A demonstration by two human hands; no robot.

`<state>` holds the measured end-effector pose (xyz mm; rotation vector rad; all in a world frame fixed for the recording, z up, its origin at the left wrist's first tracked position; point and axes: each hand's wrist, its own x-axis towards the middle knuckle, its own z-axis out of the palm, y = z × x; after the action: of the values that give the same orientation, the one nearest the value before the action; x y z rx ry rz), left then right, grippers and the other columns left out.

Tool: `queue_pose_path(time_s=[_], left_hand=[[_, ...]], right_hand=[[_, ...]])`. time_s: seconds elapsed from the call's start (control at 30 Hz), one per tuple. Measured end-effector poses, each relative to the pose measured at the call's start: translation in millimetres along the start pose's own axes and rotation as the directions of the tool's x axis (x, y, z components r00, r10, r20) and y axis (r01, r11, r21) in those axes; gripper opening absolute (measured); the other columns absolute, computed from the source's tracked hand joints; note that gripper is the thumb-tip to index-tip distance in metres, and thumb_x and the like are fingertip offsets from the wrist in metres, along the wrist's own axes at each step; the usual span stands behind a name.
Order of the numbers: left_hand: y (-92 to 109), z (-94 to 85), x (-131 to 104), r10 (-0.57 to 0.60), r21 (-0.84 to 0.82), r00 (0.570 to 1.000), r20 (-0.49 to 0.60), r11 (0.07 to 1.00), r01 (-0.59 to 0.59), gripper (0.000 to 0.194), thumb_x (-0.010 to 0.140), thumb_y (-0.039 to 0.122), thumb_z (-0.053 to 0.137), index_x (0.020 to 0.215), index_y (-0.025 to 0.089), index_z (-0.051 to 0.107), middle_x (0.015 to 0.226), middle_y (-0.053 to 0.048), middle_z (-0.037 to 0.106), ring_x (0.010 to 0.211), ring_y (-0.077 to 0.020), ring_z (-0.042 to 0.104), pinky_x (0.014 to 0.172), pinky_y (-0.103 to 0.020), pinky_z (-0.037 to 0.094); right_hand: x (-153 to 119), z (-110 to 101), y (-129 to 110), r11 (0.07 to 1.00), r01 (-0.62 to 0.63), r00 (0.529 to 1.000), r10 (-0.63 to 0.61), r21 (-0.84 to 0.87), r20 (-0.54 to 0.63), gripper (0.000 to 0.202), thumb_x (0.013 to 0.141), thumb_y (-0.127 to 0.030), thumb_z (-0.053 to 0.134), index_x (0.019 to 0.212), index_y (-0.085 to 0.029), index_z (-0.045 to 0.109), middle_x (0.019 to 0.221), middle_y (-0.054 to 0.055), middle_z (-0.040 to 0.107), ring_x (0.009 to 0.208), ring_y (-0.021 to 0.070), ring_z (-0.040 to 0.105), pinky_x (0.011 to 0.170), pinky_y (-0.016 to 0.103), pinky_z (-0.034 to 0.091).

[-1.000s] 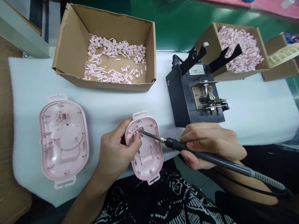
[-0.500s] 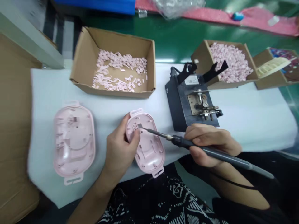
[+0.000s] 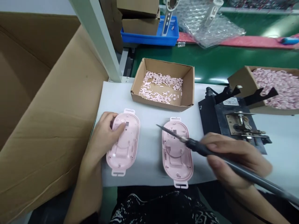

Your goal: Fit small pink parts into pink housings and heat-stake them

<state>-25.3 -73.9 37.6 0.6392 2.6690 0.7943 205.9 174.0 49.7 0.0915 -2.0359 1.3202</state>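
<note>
Two pink oval plastic shells lie open side up on the white mat. My left hand (image 3: 105, 132) grips the upper left edge of the left shell (image 3: 127, 141), its thumb over the inner face near a small dark square. The right shell (image 3: 178, 155) lies untouched by my left hand. My right hand (image 3: 235, 158) is closed around a black soldering iron (image 3: 201, 147). The iron's thin tip points left, above the upper part of the right shell and a little past its left edge.
A cardboard box of small pink parts (image 3: 190, 90) stands behind the shells. At the right is a black metal stand (image 3: 215, 116), with a fuller box of pink pieces (image 3: 247, 90) behind it. A large carton (image 3: 58, 102) and a metal post (image 3: 100, 40) border the left side.
The view has swung left. My left hand has let go of the shell under the iron and moved left onto the other shell. The iron's tip has left the shell's inner face.
</note>
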Motion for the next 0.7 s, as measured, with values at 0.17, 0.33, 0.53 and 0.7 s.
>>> queue_pose_path(time_s=[0.17, 0.33, 0.53, 0.7], left_hand=[[1.6, 16.8, -17.6, 0.008, -0.255, 0.997, 0.072, 0.967, 0.011, 0.032, 0.087, 0.042, 0.066, 0.114, 0.027, 0.062, 0.088, 0.003, 0.072, 0.072, -0.0155, 0.067, 0.063, -0.027, 0.052], [-3.5, 14.9, -17.2, 0.045, -0.343, 0.993, 0.108, 0.939, -0.005, 0.031, 0.083, 0.031, 0.07, 0.115, 0.029, 0.068, 0.089, 0.005, 0.075, 0.074, -0.0141, 0.07, 0.067, -0.026, 0.052], [-6.5, 13.5, -16.1, 0.096, -0.344, 0.991, 0.095, 0.937, -0.058, 0.037, 0.081, 0.025, 0.067, 0.118, 0.029, 0.071, 0.09, 0.006, 0.076, 0.072, -0.0125, 0.069, 0.064, -0.023, 0.053], [-2.8, 16.4, -16.3, 0.114, -0.318, 0.991, 0.074, 0.944, -0.084, 0.037, 0.08, 0.024, 0.067, 0.116, 0.029, 0.072, 0.089, 0.006, 0.076, 0.071, -0.0121, 0.069, 0.064, -0.023, 0.052]], right_hand=[[27.3, 58.0, 10.0, 0.992, 0.117, 0.989, -0.113, -0.038, 0.091, 0.023, 0.075, 0.001, 0.071, 0.092, -0.012, 0.064, 0.073, 0.006, 0.066, 0.062, 0.0176, 0.067, 0.052, 0.03, 0.057], [19.9, 81.4, 24.3, 0.974, 0.212, 0.977, -0.212, -0.074, 0.015, 0.017, 0.073, 0.001, 0.069, 0.084, -0.011, 0.064, 0.066, 0.003, 0.062, 0.054, 0.0131, 0.058, 0.045, 0.026, 0.048], [20.6, 83.0, 23.5, 0.975, 0.2, 0.979, -0.196, -0.097, 0.052, 0.017, 0.076, 0.002, 0.064, 0.084, -0.013, 0.063, 0.064, 0.002, 0.061, 0.052, 0.0123, 0.058, 0.044, 0.026, 0.048], [23.2, 86.2, 22.5, 0.971, 0.204, 0.978, -0.196, -0.126, 0.072, 0.017, 0.075, 0.002, 0.063, 0.083, -0.013, 0.062, 0.063, 0.001, 0.06, 0.05, 0.0136, 0.06, 0.043, 0.026, 0.048]])
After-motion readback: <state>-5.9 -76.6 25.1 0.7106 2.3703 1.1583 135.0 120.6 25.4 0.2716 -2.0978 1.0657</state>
